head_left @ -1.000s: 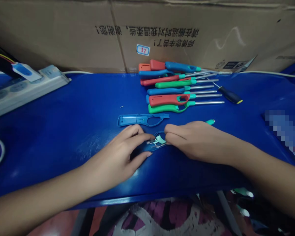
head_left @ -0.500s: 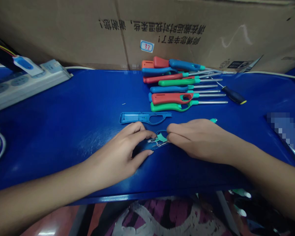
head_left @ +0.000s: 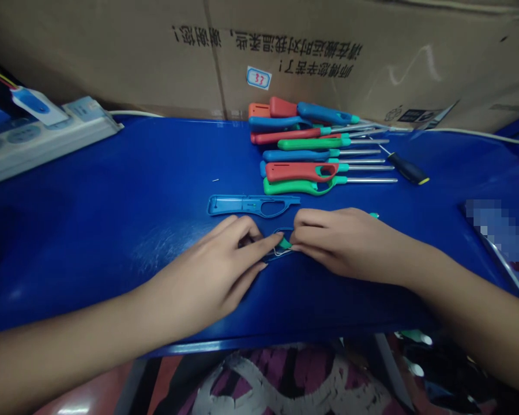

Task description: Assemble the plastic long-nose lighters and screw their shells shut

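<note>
An opened blue gas lighter (head_left: 277, 255) lies between my two hands, with a green trigger (head_left: 285, 242) and thin pale wires showing inside. My left hand (head_left: 229, 259) is closed on its rear part, with the index fingertip on the green trigger and the thumb along the near edge. From the other side, my right hand (head_left: 341, 242) pinches the lighter around its front part. A green tip (head_left: 374, 215) pokes out beyond the right hand. The other blue shell half (head_left: 231, 206) lies just behind, its hollow side up. My fingers cover most of the lighter.
Several gas lighters (head_left: 300, 172) in red, green and blue are stacked at the back. A screwdriver (head_left: 409, 168) lies right of them, a small screw (head_left: 215, 180) left. A power strip (head_left: 47, 135) is far left, a phone-like device (head_left: 501, 248) right, a cardboard box (head_left: 121, 57) behind.
My left index finger has moved right onto the green trigger, covering the parts that showed behind it. My right fingers stay pinched at nearly the same spot. The view has shifted slightly.
</note>
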The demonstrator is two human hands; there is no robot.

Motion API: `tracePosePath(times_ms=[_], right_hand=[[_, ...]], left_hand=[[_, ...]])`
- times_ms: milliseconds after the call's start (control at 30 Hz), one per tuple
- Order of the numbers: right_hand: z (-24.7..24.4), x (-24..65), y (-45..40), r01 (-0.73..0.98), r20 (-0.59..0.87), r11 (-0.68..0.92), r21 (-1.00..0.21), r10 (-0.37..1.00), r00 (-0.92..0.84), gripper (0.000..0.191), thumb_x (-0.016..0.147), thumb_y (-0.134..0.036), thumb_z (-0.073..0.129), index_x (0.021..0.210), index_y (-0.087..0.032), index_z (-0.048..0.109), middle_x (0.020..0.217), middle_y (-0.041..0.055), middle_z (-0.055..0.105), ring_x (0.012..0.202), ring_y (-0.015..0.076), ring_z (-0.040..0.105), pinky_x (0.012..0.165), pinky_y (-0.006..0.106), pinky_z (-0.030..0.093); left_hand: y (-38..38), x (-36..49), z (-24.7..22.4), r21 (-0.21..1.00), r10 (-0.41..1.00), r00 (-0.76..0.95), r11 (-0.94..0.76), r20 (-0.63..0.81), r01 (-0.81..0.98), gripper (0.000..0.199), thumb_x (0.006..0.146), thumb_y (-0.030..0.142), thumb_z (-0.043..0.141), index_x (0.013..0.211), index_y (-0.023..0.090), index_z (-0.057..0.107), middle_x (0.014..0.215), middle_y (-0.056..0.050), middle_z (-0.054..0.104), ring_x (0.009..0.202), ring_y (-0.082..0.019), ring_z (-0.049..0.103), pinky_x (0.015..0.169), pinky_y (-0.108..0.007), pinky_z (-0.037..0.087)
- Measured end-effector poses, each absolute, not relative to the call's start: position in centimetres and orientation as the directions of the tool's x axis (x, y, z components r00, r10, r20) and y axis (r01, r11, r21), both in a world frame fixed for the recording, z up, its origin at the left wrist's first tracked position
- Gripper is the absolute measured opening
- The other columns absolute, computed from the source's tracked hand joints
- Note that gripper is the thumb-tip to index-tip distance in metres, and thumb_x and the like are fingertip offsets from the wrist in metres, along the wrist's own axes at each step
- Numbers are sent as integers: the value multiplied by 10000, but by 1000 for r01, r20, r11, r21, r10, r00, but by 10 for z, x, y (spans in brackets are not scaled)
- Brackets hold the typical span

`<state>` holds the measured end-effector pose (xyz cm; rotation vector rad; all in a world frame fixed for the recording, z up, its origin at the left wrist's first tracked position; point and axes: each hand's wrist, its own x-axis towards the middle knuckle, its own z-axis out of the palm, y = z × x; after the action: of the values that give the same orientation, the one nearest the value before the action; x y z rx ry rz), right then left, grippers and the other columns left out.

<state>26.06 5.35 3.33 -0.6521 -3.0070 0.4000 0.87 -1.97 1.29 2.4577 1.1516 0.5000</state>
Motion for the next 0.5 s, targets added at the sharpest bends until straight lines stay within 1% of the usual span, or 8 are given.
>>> tracePosePath(times_ms=[100,167,267,333,367,500], right_hand=[[39,267,56,418,-31,795,-439,451,-892,130,1015,-261,519,1048,-196,627,1033,33,586,809,131,550,673,258,392],[41,270,58,439,-69,745,-502,471,-879,118,972,-239,587,1080,-201,614,1048,31,580,814,128,553,675,250,405],[41,272,59,464,-120,722,-514,475,-872,133,960,-234,608,1089,-203,608,1079,41,587,869,146,565,713,264,425],[39,271,60,456,-115,718,-526,471,-875,116,967,-222,599,1080,-200,603,1095,46,591,933,158,570,763,276,432],[38,270,61,447,-101,715,-538,472,-876,102,964,-211,603,1064,-197,599,1087,43,591,934,155,567,770,275,430],[37,267,63,426,-60,702,-570,482,-874,93,923,-143,634,990,-187,587,1003,14,583,796,113,523,700,249,397]], left_hand=[[-22,8,11,375,757,638,-638,143,673,488,1009,148,469,1495,187,494,1156,-132,557,1057,-254,552,880,-407,553],[-23,8,10,324,752,647,-647,122,691,518,1006,141,458,1522,190,458,1159,-143,557,1051,-265,546,862,-420,558],[-23,8,10,293,750,653,-652,107,700,540,1004,141,452,1540,202,432,1171,-150,557,1056,-273,542,862,-433,560],[-23,8,10,295,748,654,-653,112,697,537,1007,147,447,1542,199,428,1170,-150,555,1054,-274,543,861,-433,561],[-23,8,10,298,750,651,-651,112,698,534,1010,152,444,1542,199,427,1168,-149,554,1050,-272,545,858,-430,561],[-23,8,9,321,755,644,-645,125,694,518,1017,163,441,1532,217,442,1170,-141,555,1058,-263,545,864,-415,559]])
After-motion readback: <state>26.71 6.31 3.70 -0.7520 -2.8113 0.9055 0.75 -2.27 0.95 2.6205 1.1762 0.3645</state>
